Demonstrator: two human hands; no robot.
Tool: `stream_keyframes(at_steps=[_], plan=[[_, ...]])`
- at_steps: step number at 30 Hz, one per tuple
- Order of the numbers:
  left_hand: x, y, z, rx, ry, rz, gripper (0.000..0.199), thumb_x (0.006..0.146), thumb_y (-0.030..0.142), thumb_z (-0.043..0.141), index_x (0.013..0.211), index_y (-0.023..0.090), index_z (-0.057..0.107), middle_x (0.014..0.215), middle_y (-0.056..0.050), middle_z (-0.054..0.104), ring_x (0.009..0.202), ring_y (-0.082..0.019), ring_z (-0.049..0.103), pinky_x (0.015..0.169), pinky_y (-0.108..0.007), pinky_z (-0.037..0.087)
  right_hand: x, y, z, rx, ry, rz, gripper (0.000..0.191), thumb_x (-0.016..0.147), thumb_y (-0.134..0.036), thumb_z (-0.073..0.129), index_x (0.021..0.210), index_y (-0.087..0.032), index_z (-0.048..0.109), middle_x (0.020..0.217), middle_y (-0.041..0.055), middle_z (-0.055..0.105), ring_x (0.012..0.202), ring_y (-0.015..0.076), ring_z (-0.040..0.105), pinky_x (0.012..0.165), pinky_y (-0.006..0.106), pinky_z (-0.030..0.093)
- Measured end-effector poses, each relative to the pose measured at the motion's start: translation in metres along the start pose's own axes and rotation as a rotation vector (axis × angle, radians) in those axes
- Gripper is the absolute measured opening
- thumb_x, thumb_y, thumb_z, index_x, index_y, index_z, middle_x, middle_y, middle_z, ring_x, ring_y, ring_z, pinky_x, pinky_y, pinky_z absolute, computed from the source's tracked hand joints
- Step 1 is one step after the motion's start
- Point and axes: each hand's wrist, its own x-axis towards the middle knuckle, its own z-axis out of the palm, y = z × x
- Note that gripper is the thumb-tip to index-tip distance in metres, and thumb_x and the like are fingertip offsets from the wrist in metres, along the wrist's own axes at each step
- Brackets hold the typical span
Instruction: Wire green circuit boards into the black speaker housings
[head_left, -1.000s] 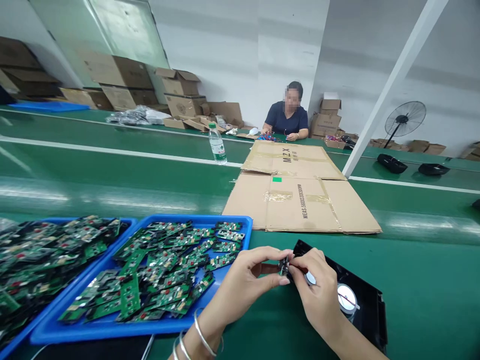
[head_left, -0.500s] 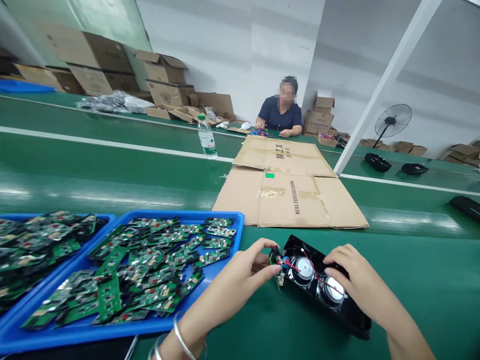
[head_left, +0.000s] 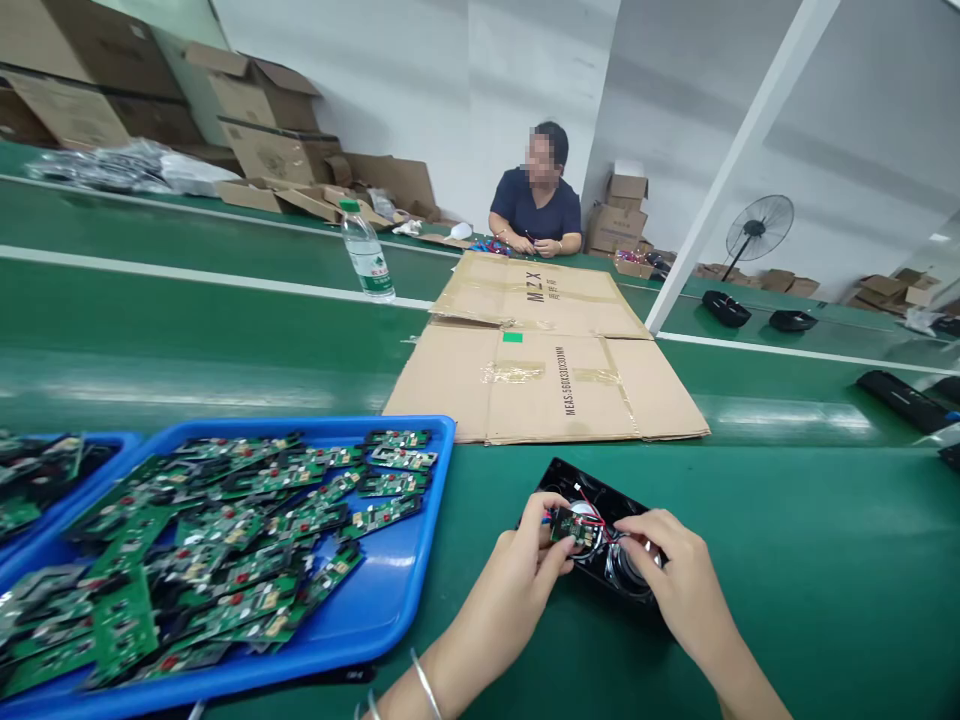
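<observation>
A black speaker housing (head_left: 555, 477) lies open side up on the green bench, with two round silver-backed speakers inside. My left hand (head_left: 536, 550) pinches a small green circuit board (head_left: 574, 527) over the housing's left part. Red and blue wires run close by the board. My right hand (head_left: 667, 560) is closed over the right speaker (head_left: 626, 570), thumb and index finger together at a thin red-and-black wire (head_left: 600, 522). Its fingers partly hide the wire's end and that speaker.
A blue tray (head_left: 431, 540) heaped with circuit boards stands left, another blue tray (head_left: 124, 445) beyond it. Flattened cardboard (head_left: 525, 390) lies ahead; a water bottle (head_left: 367, 255) stands behind. A co-worker (head_left: 536, 205) sits across the bench. Black housings (head_left: 900, 400) lie at right.
My left hand has brought the circuit board over the housing and turned its component side up. My right hand has moved left to the wire. The view has shifted right; the co-worker's head has turned.
</observation>
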Motion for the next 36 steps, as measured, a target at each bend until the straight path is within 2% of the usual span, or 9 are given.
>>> stream_keyframes(at_steps=[5, 9, 11, 13, 15, 20, 27, 33, 36], plan=[[0.000, -0.001, -0.001, 0.050, 0.006, -0.010, 0.022, 0.087, 0.025, 0.043, 0.108, 0.024, 0.042, 0.084, -0.001, 0.070, 0.083, -0.018, 0.069, 0.077, -0.033, 0.058, -0.004, 0.009, 0.016, -0.033, 0.084, -0.047, 0.031, 0.092, -0.021, 0.036, 0.098, -0.021, 0.066, 0.086, 0.0076, 0.059, 0.072, 0.0178, 0.058, 0.063, 0.029, 0.049], [0.001, -0.002, -0.001, 0.043, 0.002, -0.020, 0.021, 0.086, 0.026, 0.043, 0.107, 0.024, 0.041, 0.091, -0.002, 0.070, 0.090, -0.019, 0.068, 0.078, -0.033, 0.058, -0.007, 0.015, 0.018, -0.001, 0.108, -0.015, 0.027, 0.090, -0.018, 0.041, 0.107, -0.020, 0.061, 0.085, 0.0059, 0.062, 0.070, 0.0168, 0.059, 0.062, 0.028, 0.050], [0.001, -0.004, -0.001, 0.034, 0.012, -0.027, 0.021, 0.086, 0.026, 0.044, 0.106, 0.024, 0.042, 0.090, -0.002, 0.070, 0.089, -0.019, 0.068, 0.078, -0.032, 0.058, -0.006, 0.015, 0.017, 0.050, 0.120, 0.002, 0.019, 0.087, -0.018, 0.048, 0.101, -0.020, 0.061, 0.078, 0.0032, 0.063, 0.067, 0.0159, 0.060, 0.061, 0.027, 0.050], [0.002, -0.005, -0.001, 0.031, 0.018, -0.027, 0.021, 0.085, 0.027, 0.044, 0.106, 0.024, 0.042, 0.087, -0.001, 0.069, 0.088, -0.019, 0.068, 0.078, -0.032, 0.058, -0.006, 0.012, 0.017, 0.066, 0.120, -0.023, 0.010, 0.086, -0.018, 0.051, 0.087, -0.019, 0.062, 0.075, 0.0025, 0.063, 0.067, 0.0160, 0.059, 0.061, 0.027, 0.049], [0.002, -0.005, 0.000, 0.041, 0.015, -0.018, 0.022, 0.085, 0.026, 0.045, 0.106, 0.023, 0.043, 0.085, 0.000, 0.069, 0.085, -0.018, 0.069, 0.077, -0.032, 0.058, -0.006, 0.009, 0.017, 0.057, 0.088, -0.081, 0.014, 0.088, -0.018, 0.050, 0.080, -0.020, 0.061, 0.076, 0.0030, 0.063, 0.071, 0.0168, 0.058, 0.062, 0.028, 0.049], [0.001, -0.004, 0.002, 0.191, -0.008, 0.045, 0.022, 0.085, 0.026, 0.045, 0.107, 0.024, 0.046, 0.074, 0.003, 0.068, 0.071, -0.018, 0.069, 0.069, -0.031, 0.058, -0.010, 0.001, 0.022, 0.024, 0.016, -0.157, 0.015, 0.089, -0.016, 0.049, 0.080, -0.020, 0.061, 0.074, 0.0022, 0.060, 0.070, 0.0167, 0.053, 0.062, 0.030, 0.045], [-0.002, -0.003, 0.000, 0.414, -0.032, 0.168, 0.023, 0.087, 0.025, 0.043, 0.110, 0.026, 0.049, 0.067, 0.005, 0.065, 0.062, -0.016, 0.065, 0.060, -0.025, 0.053, -0.012, -0.001, 0.025, 0.039, 0.021, -0.113, 0.013, 0.089, -0.014, 0.047, 0.081, -0.020, 0.056, 0.076, 0.0017, 0.058, 0.072, 0.0170, 0.052, 0.064, 0.031, 0.043], [-0.004, -0.004, 0.002, 0.495, -0.034, 0.243, 0.022, 0.089, 0.020, 0.043, 0.109, 0.028, 0.047, 0.073, 0.006, 0.065, 0.058, -0.013, 0.060, 0.056, -0.021, 0.046, -0.013, 0.000, 0.030, -0.059, 0.043, -0.142, 0.015, 0.089, -0.015, 0.045, 0.077, -0.019, 0.053, 0.072, 0.0018, 0.057, 0.069, 0.0173, 0.051, 0.066, 0.033, 0.041], [-0.004, -0.004, 0.004, 0.504, -0.045, 0.280, 0.023, 0.089, 0.017, 0.043, 0.110, 0.028, 0.046, 0.074, 0.006, 0.065, 0.060, -0.013, 0.061, 0.059, -0.020, 0.046, -0.013, 0.000, 0.032, -0.105, 0.057, -0.152, 0.017, 0.089, -0.015, 0.044, 0.075, -0.019, 0.052, 0.070, 0.0021, 0.056, 0.066, 0.0173, 0.050, 0.064, 0.033, 0.041]])
